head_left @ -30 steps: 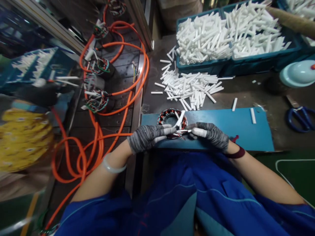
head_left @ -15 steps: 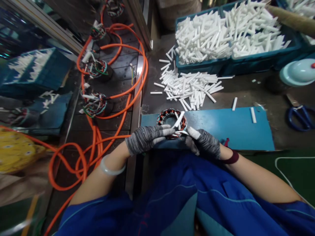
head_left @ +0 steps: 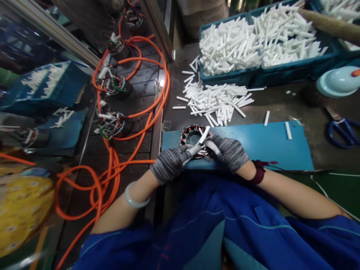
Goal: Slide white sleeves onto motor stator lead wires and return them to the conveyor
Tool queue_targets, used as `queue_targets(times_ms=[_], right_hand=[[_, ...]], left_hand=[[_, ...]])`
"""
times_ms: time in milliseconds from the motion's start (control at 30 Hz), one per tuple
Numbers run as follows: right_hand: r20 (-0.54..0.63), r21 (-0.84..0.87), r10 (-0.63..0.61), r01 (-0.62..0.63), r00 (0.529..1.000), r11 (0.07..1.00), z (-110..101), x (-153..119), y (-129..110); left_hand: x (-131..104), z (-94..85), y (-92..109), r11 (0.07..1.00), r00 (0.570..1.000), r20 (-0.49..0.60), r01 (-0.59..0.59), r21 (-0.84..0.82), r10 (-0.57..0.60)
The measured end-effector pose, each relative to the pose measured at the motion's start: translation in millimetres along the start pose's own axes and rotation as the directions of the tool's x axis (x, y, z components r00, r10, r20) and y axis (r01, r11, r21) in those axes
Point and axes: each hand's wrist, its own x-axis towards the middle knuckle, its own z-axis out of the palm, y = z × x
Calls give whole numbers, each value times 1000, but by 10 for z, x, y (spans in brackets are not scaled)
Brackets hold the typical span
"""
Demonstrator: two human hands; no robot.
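Note:
A ring-shaped motor stator (head_left: 185, 134) with copper windings lies on a blue mat (head_left: 270, 146) in front of me. One white sleeve tube (head_left: 205, 134) slants up from its near right side, with smaller white pieces and thin wires below. From the left, my left hand (head_left: 173, 161), in a grey glove with white fingertips, reaches the stator's near rim, fingers closed together by the tube's lower end. My gloved right hand (head_left: 228, 150) curls its fingers at the near right rim, close to the left fingertips. Whatever either hand pinches is hidden by the fingers.
A pile of white tubes (head_left: 219, 99) lies beyond the mat, before blue bins (head_left: 230, 77) full of them. Blue-handled scissors (head_left: 344, 133) and a light-blue lidded container (head_left: 337, 82) stand right. Leftward are orange hoses (head_left: 137, 137) and several wired stators (head_left: 114, 122).
My right hand has moved up and left, its fingers now curled at the stator's rim. My left hand has shifted slightly right and down. The stator stays in about the same place.

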Motion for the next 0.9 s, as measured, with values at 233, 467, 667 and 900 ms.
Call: queue_targets(times_ms=[233,467,667,900], right_hand=[[-539,-247,192,-373,820,895,-685,-493,1033],[-474,-263,318,-477,821,839,-647,-773,1497],[-219,573,325,-149,920,806,-150,-692,644],[63,707,230,-206,971,676,130,-551,396]], left_hand=[[-4,154,367,991,975,-183,127,-28,-130],[-35,248,234,991,955,-287,36,-132,-73],[-61,269,223,994,943,-329,17,-107,-52],[-75,265,205,987,949,-309,4,-161,-54]])
